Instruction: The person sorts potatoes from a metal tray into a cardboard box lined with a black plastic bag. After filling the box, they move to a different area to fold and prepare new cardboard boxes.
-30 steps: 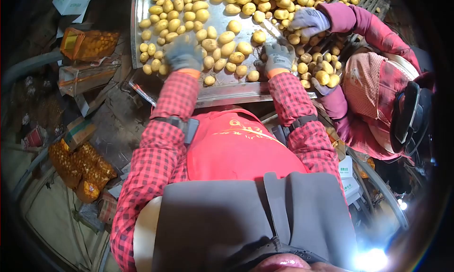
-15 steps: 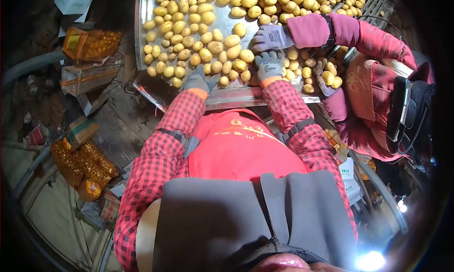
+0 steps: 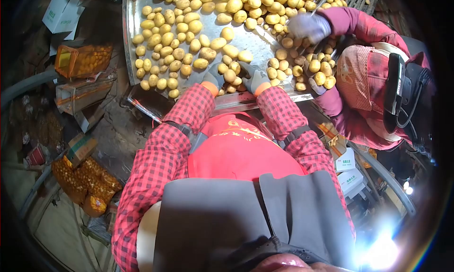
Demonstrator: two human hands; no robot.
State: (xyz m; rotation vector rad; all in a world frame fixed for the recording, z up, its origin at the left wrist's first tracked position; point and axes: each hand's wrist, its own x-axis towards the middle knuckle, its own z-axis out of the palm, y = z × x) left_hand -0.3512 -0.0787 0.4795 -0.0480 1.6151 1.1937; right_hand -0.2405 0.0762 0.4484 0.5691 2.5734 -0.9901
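Observation:
Several yellow potatoes (image 3: 230, 75) are bunched at the near edge of the metal sorting table (image 3: 265, 44), between my two gloved hands. My left hand (image 3: 213, 76), in a grey glove with an orange cuff, lies against the left side of this bunch, fingers stretched forward. Against its right side curves my right hand (image 3: 255, 77), gloved alike, with its fingers extended and partly hidden by potatoes. Neither hand is wrapped round a single potato. Loose potatoes (image 3: 165, 49) spread over the table to the left, and a denser heap (image 3: 274, 7) lies at the back.
At the right, a co-worker's blurred gloved hand (image 3: 309, 27) hovers over potatoes; the other hand (image 3: 317, 86) is beside a small pile (image 3: 319, 68). Filled orange mesh bags (image 3: 85, 182), an orange crate (image 3: 82, 61) and white cartons (image 3: 64, 12) stand left. More cartons (image 3: 347, 170) are right.
My hands have come closer together, gathering potatoes between them near the table's edge. The co-worker's upper hand has moved right and away from my right hand. The view has shifted slightly.

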